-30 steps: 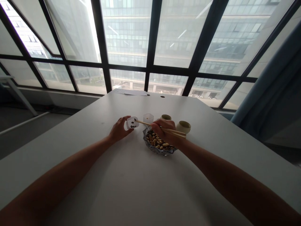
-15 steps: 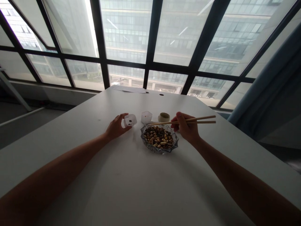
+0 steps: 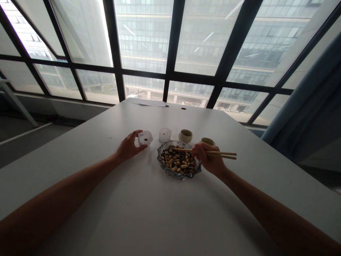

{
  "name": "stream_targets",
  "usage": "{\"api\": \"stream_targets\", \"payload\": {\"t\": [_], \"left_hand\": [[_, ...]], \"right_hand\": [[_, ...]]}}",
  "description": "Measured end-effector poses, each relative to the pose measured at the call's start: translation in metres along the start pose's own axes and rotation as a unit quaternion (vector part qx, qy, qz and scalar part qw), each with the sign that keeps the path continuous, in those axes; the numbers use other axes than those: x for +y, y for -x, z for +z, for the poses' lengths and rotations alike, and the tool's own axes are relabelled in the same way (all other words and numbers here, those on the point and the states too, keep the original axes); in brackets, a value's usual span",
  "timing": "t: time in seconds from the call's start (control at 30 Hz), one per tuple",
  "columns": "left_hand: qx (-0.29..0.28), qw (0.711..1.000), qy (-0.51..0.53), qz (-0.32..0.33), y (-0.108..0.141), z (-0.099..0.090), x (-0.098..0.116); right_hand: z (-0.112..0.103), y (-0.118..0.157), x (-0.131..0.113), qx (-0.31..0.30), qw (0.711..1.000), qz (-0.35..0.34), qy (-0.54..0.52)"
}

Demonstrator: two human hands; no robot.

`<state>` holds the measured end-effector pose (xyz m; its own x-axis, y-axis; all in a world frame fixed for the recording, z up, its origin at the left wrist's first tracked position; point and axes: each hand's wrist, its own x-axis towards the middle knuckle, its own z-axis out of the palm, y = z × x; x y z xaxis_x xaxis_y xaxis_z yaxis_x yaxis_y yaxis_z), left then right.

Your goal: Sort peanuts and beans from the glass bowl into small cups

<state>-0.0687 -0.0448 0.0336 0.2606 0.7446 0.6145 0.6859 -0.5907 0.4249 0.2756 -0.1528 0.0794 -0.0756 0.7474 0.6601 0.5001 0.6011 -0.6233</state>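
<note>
W/ right hand [image 3: 212,160] at bowl's right rim, pinching slim pale-wood chopsticks [image 3: 226,153], running approx L-R, tips leftward over tan-brown nuts [image 3: 176,163] in scalloped clear-glass bowl [image 3: 166,170]. W/ left hand [image 3: 126,147], farther off, gripping small translucent-white cup [image 3: 148,143] left of bowl.

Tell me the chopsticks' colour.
The chopsticks are light wood-tan, seen best in the head view.

No readable text, labels, brands, numbers or signs.

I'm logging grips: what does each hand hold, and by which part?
Right hand: chopsticks, gripped around their middle. Left hand: leftmost translucent cup, held by its sides.
</note>
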Motion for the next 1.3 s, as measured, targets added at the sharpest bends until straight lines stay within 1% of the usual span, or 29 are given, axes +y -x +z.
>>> {"api": "stream_targets", "payload": {"t": [0.07,0.13,0.27,0.47,0.7,0.8,1.1,1.3], "left_hand": [[-0.001,1.000,0.001,0.000,0.000,-0.001,0.001],[-0.001,1.000,0.004,-0.002,0.000,-0.001,0.002],[0.001,1.000,0.006,-0.011,0.000,-0.001,0.002],[-0.004,1.000,0.010,-0.026,0.000,0.000,0.000],[-0.008,0.999,0.000,-0.037,0.000,0.001,-0.004],[-0.006,0.999,-0.001,-0.033,-0.001,0.001,-0.004],[-0.005,1.000,0.002,-0.028,0.000,0.001,-0.004],[-0.008,0.999,0.001,-0.033,0.000,0.001,-0.003]], "right_hand": [[-0.001,0.003,0.002,0.036,0.999,-0.005,0.003],[-0.001,0.008,0.005,0.058,0.998,-0.008,0.005],[0.001,0.014,0.008,0.072,0.997,-0.012,0.008],[-0.001,0.011,0.002,0.040,0.997,-0.056,0.032],[-0.001,0.008,-0.001,-0.022,0.993,-0.102,0.059],[-0.001,0.007,-0.003,-0.022,0.992,-0.106,0.069],[0.000,0.010,-0.007,-0.012,0.993,-0.081,0.079],[0.001,0.008,-0.009,-0.019,0.992,-0.098,0.080]]}}
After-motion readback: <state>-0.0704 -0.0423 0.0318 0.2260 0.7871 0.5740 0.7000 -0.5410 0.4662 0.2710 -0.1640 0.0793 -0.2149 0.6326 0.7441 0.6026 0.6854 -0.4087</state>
